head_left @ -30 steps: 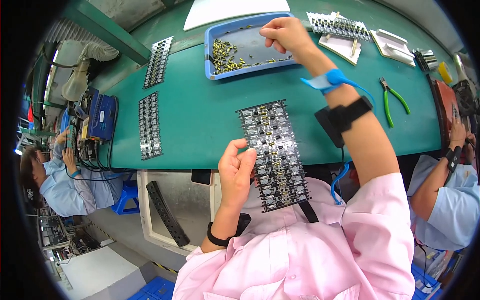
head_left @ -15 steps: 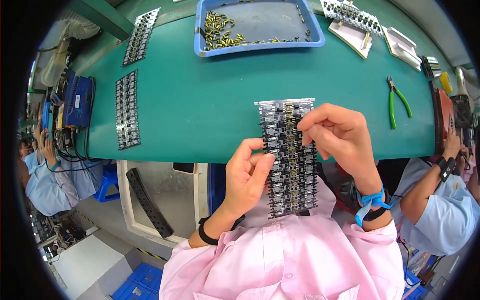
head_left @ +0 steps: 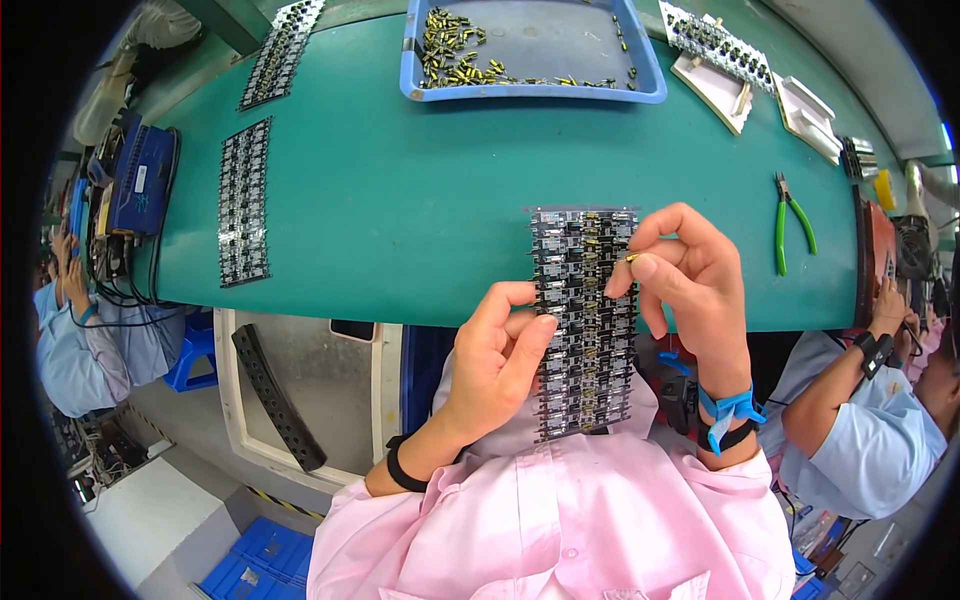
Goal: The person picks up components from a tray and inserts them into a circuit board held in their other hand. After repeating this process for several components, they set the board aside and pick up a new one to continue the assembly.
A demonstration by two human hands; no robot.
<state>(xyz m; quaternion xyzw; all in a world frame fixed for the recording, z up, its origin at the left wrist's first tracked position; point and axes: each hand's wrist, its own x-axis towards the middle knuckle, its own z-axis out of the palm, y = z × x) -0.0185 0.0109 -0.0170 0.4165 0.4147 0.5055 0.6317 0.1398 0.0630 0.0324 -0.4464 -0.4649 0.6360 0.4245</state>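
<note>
My left hand (head_left: 488, 368) grips the left edge of a long black circuit board panel (head_left: 588, 340), thumb on top. The panel is tilted up in front of my chest and carries rows of small parts, with yellowish ones along its middle. At the panel's upper right edge, my right hand (head_left: 700, 280) pinches a small yellow capacitor (head_left: 632, 258) between thumb and index finger. Its other fingers curl beside the panel. Similar yellow-and-black capacitors (head_left: 450, 50) lie heaped at the left of a blue tray (head_left: 535, 94) on the green table.
Two more board panels (head_left: 245, 205) (head_left: 281, 55) lie at the left. Green-handled cutters (head_left: 781, 235) rest at the right, below white holders (head_left: 712, 88) and another populated panel (head_left: 718, 45). A blue device (head_left: 145, 180) stands far left. Co-workers sit at both sides.
The view has shifted slightly. My right hand has turned a little, and the yellow capacitor now shows at its fingertips. My left hand keeps its hold on the panel.
</note>
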